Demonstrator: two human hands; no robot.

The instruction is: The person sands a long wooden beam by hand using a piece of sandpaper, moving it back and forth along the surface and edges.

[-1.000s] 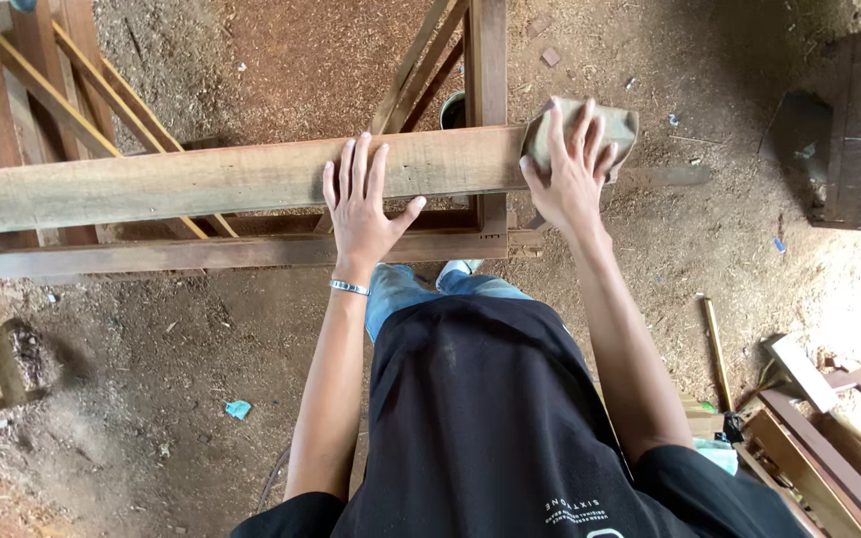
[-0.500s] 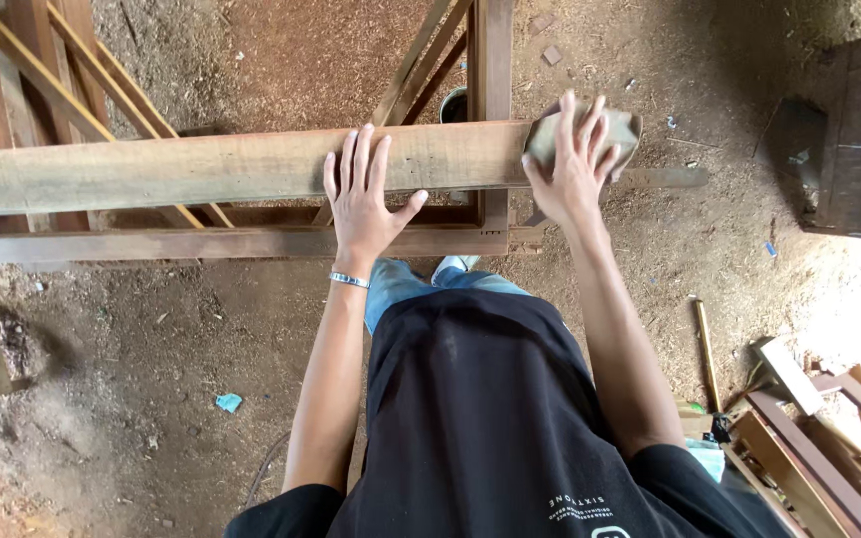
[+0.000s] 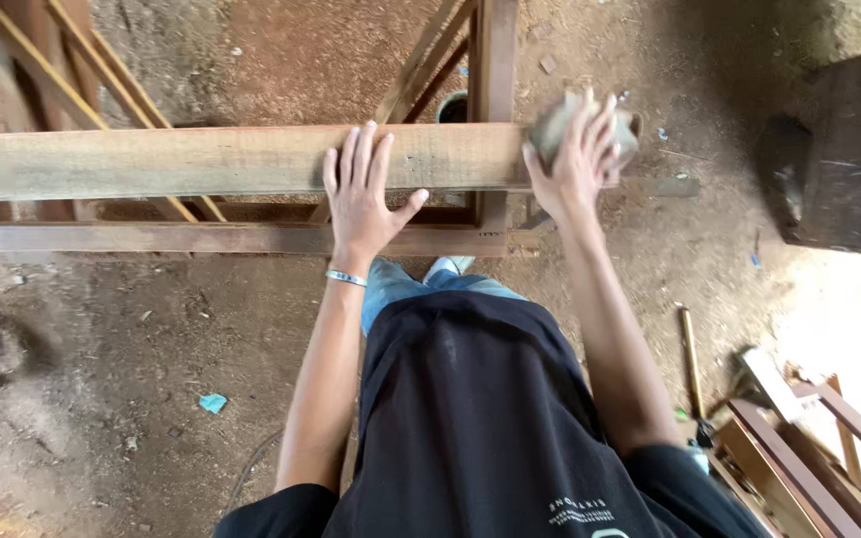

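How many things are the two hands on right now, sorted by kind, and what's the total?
Wooden beam, under the flat left hand: 1
Grey sanding pad, under the right hand at the beam's end: 1
Total: 2

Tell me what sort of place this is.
Most likely a rough woodworking shed. A long plank lies across a wooden frame, the dirt floor is strewn with sawdust, and timber offcuts are piled nearby. The right hand presses a grey pad at the plank's end.
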